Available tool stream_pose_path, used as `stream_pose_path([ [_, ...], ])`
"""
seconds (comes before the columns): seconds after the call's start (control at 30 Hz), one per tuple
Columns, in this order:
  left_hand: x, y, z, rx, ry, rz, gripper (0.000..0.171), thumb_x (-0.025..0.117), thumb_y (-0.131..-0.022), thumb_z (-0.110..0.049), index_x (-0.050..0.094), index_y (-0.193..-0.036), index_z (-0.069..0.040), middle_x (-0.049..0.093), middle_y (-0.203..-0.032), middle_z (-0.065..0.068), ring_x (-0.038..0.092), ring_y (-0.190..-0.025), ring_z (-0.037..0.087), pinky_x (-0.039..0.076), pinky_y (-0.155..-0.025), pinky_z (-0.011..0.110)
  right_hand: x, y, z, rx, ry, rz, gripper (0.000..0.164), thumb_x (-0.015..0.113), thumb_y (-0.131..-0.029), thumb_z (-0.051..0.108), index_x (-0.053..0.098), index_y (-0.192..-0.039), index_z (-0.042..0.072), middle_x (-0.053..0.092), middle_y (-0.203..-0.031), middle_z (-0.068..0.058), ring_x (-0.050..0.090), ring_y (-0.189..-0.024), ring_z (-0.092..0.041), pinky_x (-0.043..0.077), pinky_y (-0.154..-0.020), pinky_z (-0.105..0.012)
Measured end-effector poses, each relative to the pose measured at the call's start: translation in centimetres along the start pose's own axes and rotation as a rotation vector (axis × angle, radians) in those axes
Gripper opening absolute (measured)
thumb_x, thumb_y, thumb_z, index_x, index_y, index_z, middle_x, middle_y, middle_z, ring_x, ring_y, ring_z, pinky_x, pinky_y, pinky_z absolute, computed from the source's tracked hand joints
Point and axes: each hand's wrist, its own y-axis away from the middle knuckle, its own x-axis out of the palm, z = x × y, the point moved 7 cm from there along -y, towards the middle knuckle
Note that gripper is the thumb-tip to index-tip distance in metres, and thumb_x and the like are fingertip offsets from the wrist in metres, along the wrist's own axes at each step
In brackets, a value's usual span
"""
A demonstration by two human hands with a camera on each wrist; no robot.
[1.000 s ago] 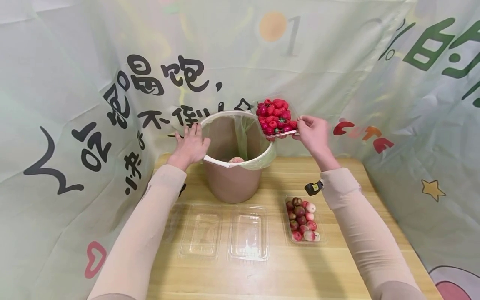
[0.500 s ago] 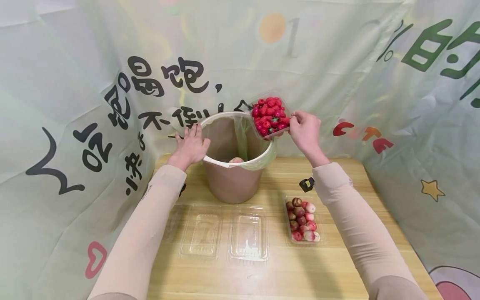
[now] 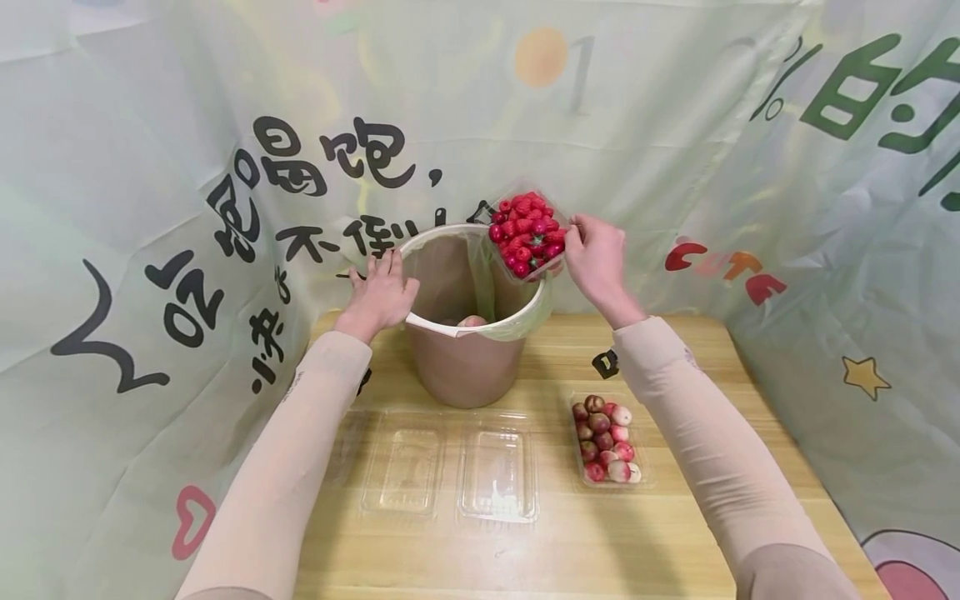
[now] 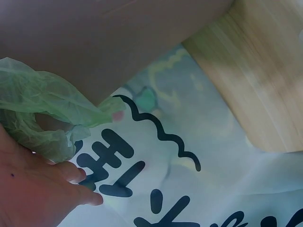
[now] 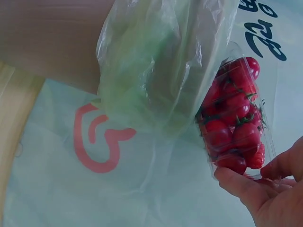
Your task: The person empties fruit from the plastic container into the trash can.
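Observation:
In the head view, my right hand [image 3: 598, 257] grips the near right edge of a clear plastic punnet [image 5: 233, 52]. It is filled with cherry tomatoes [image 5: 218, 135] and raspberries [image 3: 525, 202]. The punnet tilts up at the right rim of a brown bin [image 3: 468, 367], overlapping the opening. Thumb and fingers pinch the punnet's end in the right wrist view. Fingers spread, my left hand [image 3: 378, 293] rests at the bin's left rim. A pale green liner bag [image 5: 151, 71] folds over that rim. Deep in the bin lies a round pinkish thing [image 3: 472, 320].
On the wooden table [image 3: 555, 558], a clear box [image 3: 642, 467] holds several dark red and pinkish-white fruits [image 3: 600, 422]. Left of it lie clear trays, one in the middle [image 3: 498, 471] and another [image 3: 405, 471] beside it. Printed cloth [image 3: 652, 125] encloses the table.
My right hand has moved left with the punnet, bringing it from beside the bin's right rim to partly over the opening. The left hand has stayed in place.

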Motion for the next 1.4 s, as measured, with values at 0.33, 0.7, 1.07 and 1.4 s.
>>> stream_pose_path([
  [0.33, -0.1, 0.1, 0.0, -0.005, -0.006, 0.005, 0.077, 0.018, -0.105, -0.043, 0.009, -0.167, 0.003, 0.013, -0.176, 0.024, 0.005, -0.162, 0.052, -0.001, -0.124, 0.077, 1.5, 0.2, 1.5, -0.040, -0.041, 0.060, 0.028, 0.049, -0.106, 0.003, 0.074, -0.111, -0.007, 0.075, -0.089, -0.024, 0.066, -0.062, -0.026, 0.050, -0.054, -0.022],
  [0.7, 0.0, 0.0, -0.1, -0.003, -0.016, 0.000, 0.078, 0.017, -0.105, -0.042, 0.009, -0.167, 0.003, 0.013, -0.175, 0.025, 0.008, -0.161, 0.053, 0.001, -0.124, 0.078, 2.0, 0.4, 2.4, -0.132, -0.022, 0.024, 0.028, 0.051, -0.107, 0.003, 0.072, -0.122, -0.009, 0.076, -0.116, -0.028, 0.078, -0.096, -0.040, 0.063, -0.089, -0.048],
  [1.07, 0.2, 0.2, -0.1, -0.003, -0.003, 0.005, 0.078, 0.018, -0.105, -0.043, 0.009, -0.167, 0.003, 0.013, -0.176, 0.024, 0.007, -0.162, 0.052, 0.000, -0.124, 0.077, 2.7, 0.7, 2.8, -0.178, -0.041, 0.005, 0.025, 0.054, -0.106, 0.000, 0.071, -0.122, -0.009, 0.075, -0.116, -0.029, 0.077, -0.104, -0.042, 0.063, -0.090, -0.048],
  [1.4, 0.1, 0.1, -0.1, 0.003, -0.013, -0.005, 0.078, 0.018, -0.104, -0.042, 0.010, -0.167, 0.004, 0.014, -0.175, 0.025, 0.006, -0.161, 0.053, 0.001, -0.123, 0.078, 2.2, 0.8, 2.9, -0.209, -0.054, -0.074, 0.024, 0.055, -0.106, 0.000, 0.072, -0.121, -0.008, 0.076, -0.114, -0.028, 0.077, -0.100, -0.043, 0.063, -0.090, -0.050],
])
